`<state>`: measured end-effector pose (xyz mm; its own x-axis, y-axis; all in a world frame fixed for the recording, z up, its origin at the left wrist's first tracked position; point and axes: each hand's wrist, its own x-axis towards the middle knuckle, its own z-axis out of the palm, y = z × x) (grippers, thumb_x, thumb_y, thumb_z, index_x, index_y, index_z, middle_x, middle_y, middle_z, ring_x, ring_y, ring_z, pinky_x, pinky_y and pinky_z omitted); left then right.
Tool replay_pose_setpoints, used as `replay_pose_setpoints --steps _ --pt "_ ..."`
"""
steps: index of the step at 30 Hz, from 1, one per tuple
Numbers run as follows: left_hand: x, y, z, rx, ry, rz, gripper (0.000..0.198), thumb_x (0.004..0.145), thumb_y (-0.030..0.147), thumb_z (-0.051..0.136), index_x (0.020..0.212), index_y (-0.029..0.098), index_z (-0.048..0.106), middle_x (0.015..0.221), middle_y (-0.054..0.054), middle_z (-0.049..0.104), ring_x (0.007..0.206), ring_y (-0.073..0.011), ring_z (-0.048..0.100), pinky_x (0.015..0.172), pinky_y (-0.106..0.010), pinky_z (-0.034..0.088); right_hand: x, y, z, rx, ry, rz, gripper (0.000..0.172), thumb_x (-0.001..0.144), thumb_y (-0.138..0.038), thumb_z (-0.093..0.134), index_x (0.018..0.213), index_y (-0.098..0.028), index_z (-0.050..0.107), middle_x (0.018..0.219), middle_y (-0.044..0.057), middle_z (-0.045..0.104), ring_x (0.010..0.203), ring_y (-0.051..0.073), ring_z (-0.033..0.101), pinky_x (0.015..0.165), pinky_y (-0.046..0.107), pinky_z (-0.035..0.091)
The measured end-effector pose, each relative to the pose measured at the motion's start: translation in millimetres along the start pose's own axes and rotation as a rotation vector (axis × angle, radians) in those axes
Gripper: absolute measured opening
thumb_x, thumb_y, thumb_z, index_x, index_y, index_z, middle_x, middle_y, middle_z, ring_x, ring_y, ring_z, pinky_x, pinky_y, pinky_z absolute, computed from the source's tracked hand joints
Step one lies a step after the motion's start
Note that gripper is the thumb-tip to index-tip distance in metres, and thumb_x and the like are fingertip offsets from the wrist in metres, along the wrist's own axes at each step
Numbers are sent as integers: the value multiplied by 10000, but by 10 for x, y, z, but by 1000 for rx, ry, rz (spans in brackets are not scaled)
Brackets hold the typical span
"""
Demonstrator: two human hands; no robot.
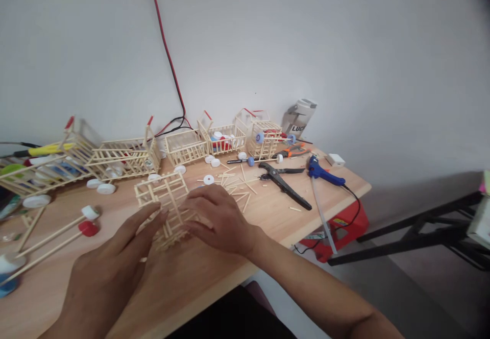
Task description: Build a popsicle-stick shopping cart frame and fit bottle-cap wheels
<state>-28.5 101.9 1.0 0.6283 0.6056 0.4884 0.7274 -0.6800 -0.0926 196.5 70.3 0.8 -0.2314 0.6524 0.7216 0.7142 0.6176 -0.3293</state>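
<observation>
A small cart frame of thin wooden sticks [174, 196] stands tilted near the front of the table, between my two hands. My left hand [115, 257] grips its left side, with the fingertips closed together at a stick. On the other side, my right hand [220, 219] holds the frame between curled fingers and thumb. Part of the lower frame is hidden behind the fingers. Just beyond my right hand lie a white disc with a hole [209, 179] and several loose sticks [239, 196].
Stick carts [186, 147] line the wall. Left lie axles with a red cap wheel [88, 227]. Right are black-handled cutters [287, 186], orange pliers [293, 151], a blue glue gun [325, 172], a white box [335, 160] and a white container [300, 117]. A red stool [350, 224] stands below.
</observation>
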Motion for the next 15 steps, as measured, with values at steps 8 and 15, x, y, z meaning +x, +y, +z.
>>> replay_pose_setpoints --steps 8,15 --pt "8 -22 40 -34 39 3 766 850 58 441 1447 487 224 1355 55 571 808 -154 706 369 -206 427 -76 4 97 -81 -114 -69 337 917 -457 529 1060 -176 648 1219 63 636 1154 152 499 1027 304 356" --pt "0 -3 47 -31 87 -5 562 857 81 471 1321 398 449 1314 47 602 723 -154 696 390 -236 427 -65 -40 111 -119 -101 -50 266 939 -406 511 1006 -208 675 1217 41 648 1170 147 499 1034 302 355"
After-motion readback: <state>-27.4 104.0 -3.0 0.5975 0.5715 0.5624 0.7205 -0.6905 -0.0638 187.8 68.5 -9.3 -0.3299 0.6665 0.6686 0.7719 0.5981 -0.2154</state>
